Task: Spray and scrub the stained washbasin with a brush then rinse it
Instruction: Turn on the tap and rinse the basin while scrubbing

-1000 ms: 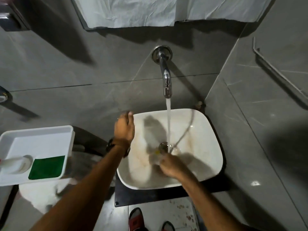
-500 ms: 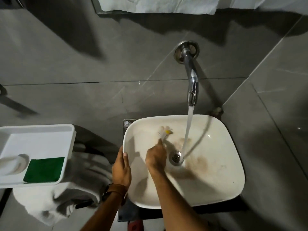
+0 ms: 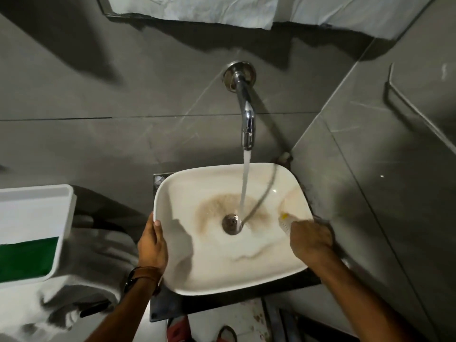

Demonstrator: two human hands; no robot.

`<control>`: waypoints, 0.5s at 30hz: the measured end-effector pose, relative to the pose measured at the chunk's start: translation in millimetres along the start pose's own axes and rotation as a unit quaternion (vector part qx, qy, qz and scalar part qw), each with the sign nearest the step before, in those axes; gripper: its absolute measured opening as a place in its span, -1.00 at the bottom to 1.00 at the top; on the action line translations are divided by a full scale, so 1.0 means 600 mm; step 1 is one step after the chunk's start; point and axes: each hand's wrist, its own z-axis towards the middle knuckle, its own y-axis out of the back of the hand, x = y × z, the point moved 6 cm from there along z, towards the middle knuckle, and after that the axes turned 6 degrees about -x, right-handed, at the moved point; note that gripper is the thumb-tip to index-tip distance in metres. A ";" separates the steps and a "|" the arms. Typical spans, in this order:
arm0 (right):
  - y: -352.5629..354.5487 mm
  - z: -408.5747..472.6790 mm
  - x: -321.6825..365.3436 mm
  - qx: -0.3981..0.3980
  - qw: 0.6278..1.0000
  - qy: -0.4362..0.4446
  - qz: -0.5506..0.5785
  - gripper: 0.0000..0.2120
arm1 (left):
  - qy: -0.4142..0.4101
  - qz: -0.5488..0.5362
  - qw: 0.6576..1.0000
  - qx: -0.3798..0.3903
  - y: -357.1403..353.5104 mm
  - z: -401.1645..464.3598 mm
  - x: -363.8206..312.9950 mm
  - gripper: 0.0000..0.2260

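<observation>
The white washbasin [image 3: 212, 275] carries brown stains around its drain [image 3: 232, 223] and on the right inner wall. Water runs from the chrome tap [image 3: 247, 127] down to the drain. My right hand [image 3: 311, 239] is closed on a small white brush [image 3: 285, 222] with a yellow spot, its head pressed against the basin's right wall. My left hand [image 3: 152, 245] grips the basin's left rim, thumb inside the bowl. A watch with a brown strap sits on that wrist.
A white tray [image 3: 63, 218] with a green scrub pad [image 3: 27, 259] stands at the left, over a white cloth [image 3: 81, 290]. Grey tiled walls close in behind and on the right. A metal rail [image 3: 419, 114] runs along the right wall. Red sandals show below.
My right hand has carried the brush from the basin's back left, past the drain, to the right wall. My left hand stays on the left rim. The view has shifted left.
</observation>
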 end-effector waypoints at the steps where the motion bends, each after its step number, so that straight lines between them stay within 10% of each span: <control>1: -0.007 -0.011 0.009 0.015 1.000 0.010 0.001 -0.67 | -0.002 0.001 1.000 -0.003 -0.001 0.000 0.003 -0.63; 10: 0.048 -0.161 0.348 0.241 0.883 0.178 0.360 -0.64 | 0.007 0.005 1.000 -0.008 -0.001 0.002 0.004 -0.61; 15: 0.039 -0.180 0.259 0.187 0.928 0.159 0.280 -0.53 | 0.032 -0.023 0.999 -0.033 0.005 -0.041 0.010 -0.62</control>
